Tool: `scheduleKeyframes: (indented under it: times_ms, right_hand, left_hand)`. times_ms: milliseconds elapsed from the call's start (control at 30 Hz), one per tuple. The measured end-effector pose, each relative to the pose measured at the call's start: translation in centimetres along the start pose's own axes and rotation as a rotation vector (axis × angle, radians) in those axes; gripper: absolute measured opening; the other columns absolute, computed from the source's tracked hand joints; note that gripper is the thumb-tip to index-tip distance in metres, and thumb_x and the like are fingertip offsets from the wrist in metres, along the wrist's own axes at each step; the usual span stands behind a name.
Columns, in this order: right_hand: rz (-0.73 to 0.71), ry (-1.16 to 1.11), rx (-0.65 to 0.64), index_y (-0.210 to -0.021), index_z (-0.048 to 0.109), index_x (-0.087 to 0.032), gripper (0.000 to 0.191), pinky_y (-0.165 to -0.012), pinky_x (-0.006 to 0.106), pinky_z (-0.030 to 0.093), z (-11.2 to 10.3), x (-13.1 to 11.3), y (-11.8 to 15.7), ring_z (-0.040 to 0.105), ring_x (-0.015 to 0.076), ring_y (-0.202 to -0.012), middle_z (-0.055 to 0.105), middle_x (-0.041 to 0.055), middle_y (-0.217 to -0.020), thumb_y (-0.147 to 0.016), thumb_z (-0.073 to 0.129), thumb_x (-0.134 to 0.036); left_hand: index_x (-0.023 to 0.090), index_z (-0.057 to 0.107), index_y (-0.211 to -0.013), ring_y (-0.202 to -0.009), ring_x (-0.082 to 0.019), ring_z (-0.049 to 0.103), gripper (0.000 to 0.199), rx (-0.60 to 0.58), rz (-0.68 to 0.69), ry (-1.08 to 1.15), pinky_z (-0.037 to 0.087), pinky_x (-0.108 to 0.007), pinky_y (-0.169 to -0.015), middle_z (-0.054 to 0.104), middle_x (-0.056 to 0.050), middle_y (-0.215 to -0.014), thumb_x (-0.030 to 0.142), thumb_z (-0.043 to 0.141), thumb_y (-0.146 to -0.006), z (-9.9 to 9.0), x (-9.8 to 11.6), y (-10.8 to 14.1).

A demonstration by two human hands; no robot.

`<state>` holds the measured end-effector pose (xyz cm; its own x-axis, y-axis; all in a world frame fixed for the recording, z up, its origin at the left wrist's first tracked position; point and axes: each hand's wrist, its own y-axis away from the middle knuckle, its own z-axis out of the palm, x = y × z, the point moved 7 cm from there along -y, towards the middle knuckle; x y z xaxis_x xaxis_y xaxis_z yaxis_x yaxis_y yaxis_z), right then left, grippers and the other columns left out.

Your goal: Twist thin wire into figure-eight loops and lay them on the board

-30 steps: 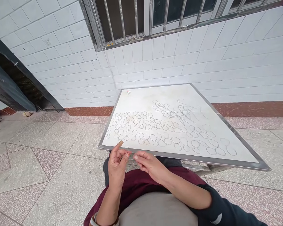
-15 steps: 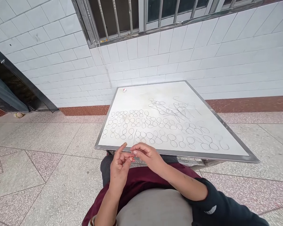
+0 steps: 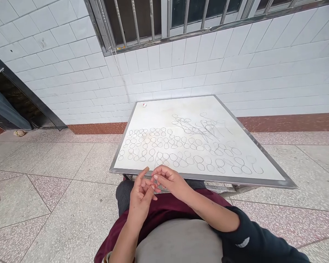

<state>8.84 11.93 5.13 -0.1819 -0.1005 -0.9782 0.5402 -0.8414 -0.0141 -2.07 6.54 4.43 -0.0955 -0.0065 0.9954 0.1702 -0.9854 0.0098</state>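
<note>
My left hand (image 3: 140, 195) is held palm up over my lap, close to the table's front edge. Its thumb meets a bent finger in a pinch while the index finger points outward. My right hand (image 3: 168, 180) comes in from the right, thumb and index finger pinched beside the left fingertips. Whatever lies between the fingers is too small to make out. On the white table (image 3: 164, 107) just beyond the hands lie rows of thin dark loops (image 3: 178, 159), many paired like figure eights. Further back, a tangle of loops and loose strands (image 3: 201, 128) is spread out.
A small white and red item (image 3: 144, 105) sits at the table's back left corner. Metal edging (image 3: 208, 179) frames the tabletop. Behind stands a tiled wall (image 3: 153, 76) with a barred window (image 3: 178, 22). A dark doorway (image 3: 13, 91) opens at the left.
The fingers have shifted slightly against each other, and the reddish speck between the fingertips no longer shows clearly. Both hands stay in nearly the same place; the view has moved slightly.
</note>
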Motion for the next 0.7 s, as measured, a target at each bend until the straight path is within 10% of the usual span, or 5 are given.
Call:
scheduleKeyframes:
  times_ms: [700]
  right_hand:
    - [0.079, -0.191, -0.026, -0.093, 0.053, -0.022, 0.029, -0.054, 0.022, 0.034, -0.2, 1.1, 0.1, 0.047, 0.0094, -0.057, 0.066, -0.0004, -0.076, -0.088, 0.06, -0.05]
  left_hand:
    - [0.028, 0.034, -0.145, -0.065, -0.014, 0.066, 0.065, -0.134, -0.029, -0.094, 0.047, -0.02, -0.05, 0.064, 0.002, -0.077, 0.03, 0.062, -0.086, -0.6, -0.7, 0.8]
